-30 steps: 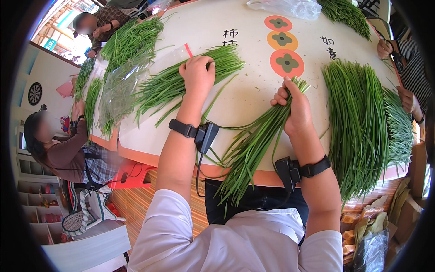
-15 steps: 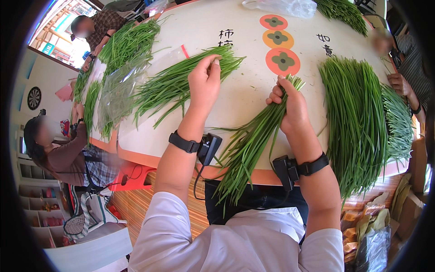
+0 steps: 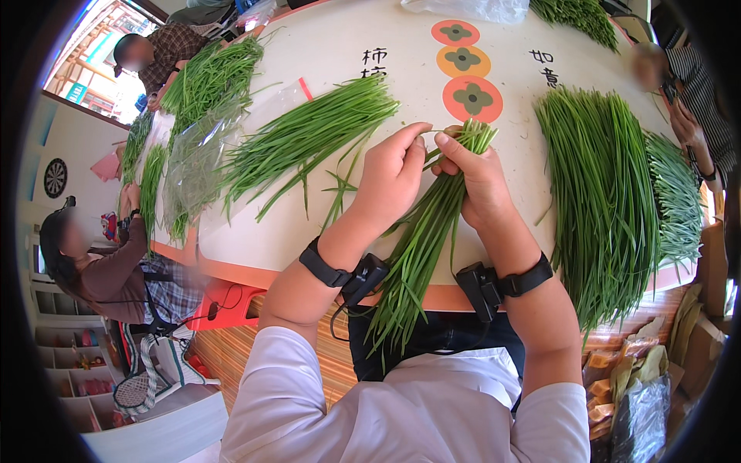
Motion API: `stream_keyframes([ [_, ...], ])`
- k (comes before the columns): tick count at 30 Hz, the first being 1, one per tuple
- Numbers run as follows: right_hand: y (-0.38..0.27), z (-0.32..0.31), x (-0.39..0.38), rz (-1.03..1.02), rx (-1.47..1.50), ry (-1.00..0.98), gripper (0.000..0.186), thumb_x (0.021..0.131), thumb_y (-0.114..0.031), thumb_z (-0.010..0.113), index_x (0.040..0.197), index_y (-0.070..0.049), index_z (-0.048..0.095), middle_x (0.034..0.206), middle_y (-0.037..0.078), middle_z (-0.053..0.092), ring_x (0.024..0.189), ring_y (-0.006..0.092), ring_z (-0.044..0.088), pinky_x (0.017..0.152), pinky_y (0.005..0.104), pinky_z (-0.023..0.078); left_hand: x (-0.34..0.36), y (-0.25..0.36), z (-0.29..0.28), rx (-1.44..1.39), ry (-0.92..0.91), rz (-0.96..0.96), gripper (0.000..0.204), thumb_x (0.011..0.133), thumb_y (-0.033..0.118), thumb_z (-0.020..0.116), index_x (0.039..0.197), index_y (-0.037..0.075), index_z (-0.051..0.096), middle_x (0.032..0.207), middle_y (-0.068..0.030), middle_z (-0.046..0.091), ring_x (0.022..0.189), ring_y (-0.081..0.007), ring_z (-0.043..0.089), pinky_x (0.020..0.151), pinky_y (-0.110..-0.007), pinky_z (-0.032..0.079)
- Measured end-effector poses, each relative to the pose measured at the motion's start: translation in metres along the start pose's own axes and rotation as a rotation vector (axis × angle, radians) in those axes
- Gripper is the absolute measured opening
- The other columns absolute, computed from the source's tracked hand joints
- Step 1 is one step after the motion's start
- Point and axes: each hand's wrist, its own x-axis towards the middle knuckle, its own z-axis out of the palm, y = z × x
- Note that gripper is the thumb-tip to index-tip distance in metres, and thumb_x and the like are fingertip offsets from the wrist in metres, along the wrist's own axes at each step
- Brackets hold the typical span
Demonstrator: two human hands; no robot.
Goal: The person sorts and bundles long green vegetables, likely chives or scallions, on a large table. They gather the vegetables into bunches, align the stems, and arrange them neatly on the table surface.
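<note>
My right hand point(image 3: 477, 171) grips a bunch of long green leaves point(image 3: 417, 247), cut ends upward and blades trailing down over the table's near edge. My left hand point(image 3: 395, 168) is beside the bunch's top, fingers closed, perhaps on a thin strand, too small to be sure. A loose pile of the same leaves point(image 3: 309, 131) lies on a clear plastic sheet point(image 3: 297, 91) at left, behind my left hand. A broad, dense pile point(image 3: 594, 193) lies to my right, beside a paler pile point(image 3: 670, 201). The white table point(image 3: 502, 231) has printed orange discs point(image 3: 472, 99).
Co-workers stand or sit at the left point(image 3: 104, 274), upper left point(image 3: 162, 54) and right point(image 3: 698, 100). More greens point(image 3: 208, 77) and crumpled plastic point(image 3: 197, 162) cover the left side. A plastic bag point(image 3: 463, 8) is at the back, a red stool point(image 3: 220, 305) below the edge.
My left hand has moved right from over the left pile to the top of the held bunch. My right hand has shifted slightly left, still gripping the bunch.
</note>
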Motion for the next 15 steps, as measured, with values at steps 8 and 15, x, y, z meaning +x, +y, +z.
stream_keyframes([
  [8,-0.001,-0.002,0.001,0.063,0.087,0.050,0.013,0.082,-0.016,0.059,0.084,-0.005,0.053,0.060,-0.001,0.045,0.057,0.0102,0.045,0.056,0.0242,0.040,-0.006,0.017,0.000,0.298,-0.075,0.131,0.018,0.085,0.006,0.047,0.098,-0.001,0.056,0.071,-0.0166,0.059,0.061,-0.0328,0.057,0.056,-0.035,0.044],
  [15,0.001,-0.008,0.004,0.075,0.144,0.125,0.016,0.086,-0.021,0.055,0.086,-0.005,0.052,0.071,0.003,0.051,0.063,0.0135,0.050,0.057,0.0264,0.041,0.001,0.009,-0.005,0.406,0.045,0.332,0.013,0.079,0.011,0.055,0.085,0.001,0.059,0.067,-0.0131,0.059,0.061,-0.0299,0.057,0.055,-0.036,0.044],
])
